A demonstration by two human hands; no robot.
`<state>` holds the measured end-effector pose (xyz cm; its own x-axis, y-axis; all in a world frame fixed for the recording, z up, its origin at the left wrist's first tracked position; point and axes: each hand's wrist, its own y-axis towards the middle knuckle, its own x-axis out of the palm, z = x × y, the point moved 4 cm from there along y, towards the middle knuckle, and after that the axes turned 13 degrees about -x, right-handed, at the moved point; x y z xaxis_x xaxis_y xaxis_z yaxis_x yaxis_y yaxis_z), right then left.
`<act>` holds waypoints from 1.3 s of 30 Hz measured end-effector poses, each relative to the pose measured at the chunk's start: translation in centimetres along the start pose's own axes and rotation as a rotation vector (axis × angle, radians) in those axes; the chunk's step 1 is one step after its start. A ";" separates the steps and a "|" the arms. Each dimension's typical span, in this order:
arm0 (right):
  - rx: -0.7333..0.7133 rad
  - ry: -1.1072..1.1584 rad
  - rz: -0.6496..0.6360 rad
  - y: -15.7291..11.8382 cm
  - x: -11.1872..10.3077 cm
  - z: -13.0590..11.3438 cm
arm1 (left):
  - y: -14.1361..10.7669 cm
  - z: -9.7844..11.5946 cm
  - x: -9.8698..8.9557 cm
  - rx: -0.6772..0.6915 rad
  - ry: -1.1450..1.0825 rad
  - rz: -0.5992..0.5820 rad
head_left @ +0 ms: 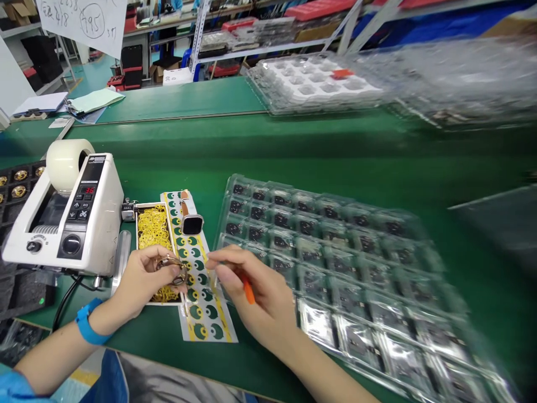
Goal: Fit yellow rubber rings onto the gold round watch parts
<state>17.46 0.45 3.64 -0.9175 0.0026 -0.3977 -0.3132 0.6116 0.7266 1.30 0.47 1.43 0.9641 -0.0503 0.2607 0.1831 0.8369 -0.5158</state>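
My left hand (145,282), a blue band on its wrist, pinches a small round metal part (179,271) with a brownish-gold look. Closed around a thin orange-handled tool (248,289), my right hand (264,294) hovers just right of that part, thumb and forefinger nearly together; the tool's tip cannot be made out. Beneath both hands lies a sticker sheet (210,327) with green and yellow round shapes. A smartwatch (192,224) rests near its upper end. Under my left hand stands a white-rimmed box (137,238) full of yellow ring-like pieces (154,226).
A white tape dispenser (90,207) with a tape roll (67,162) stands left. Black foam trays (12,207) with gold round parts lie beyond it. At right spreads a clear plastic tray (335,263) of dark parts. More trays (314,81) sit on the back ledge.
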 end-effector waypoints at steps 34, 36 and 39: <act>0.122 -0.037 -0.230 -0.5 1.8 0.5 | 0.0 0.6 -0.1 0.263 0.413 0.085; 0.208 0.054 -0.194 -0.4 1.9 0.7 | -0.5 0.8 -0.3 0.554 0.621 0.230; 0.339 0.285 -0.206 -0.2 2.5 0.9 | -1.0 0.1 0.1 0.888 0.948 0.306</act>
<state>15.48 1.05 1.97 -0.8903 -0.3333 -0.3102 -0.4412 0.8000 0.4067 1.21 -0.35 2.04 0.7699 0.1483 -0.6208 0.0993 0.9330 0.3460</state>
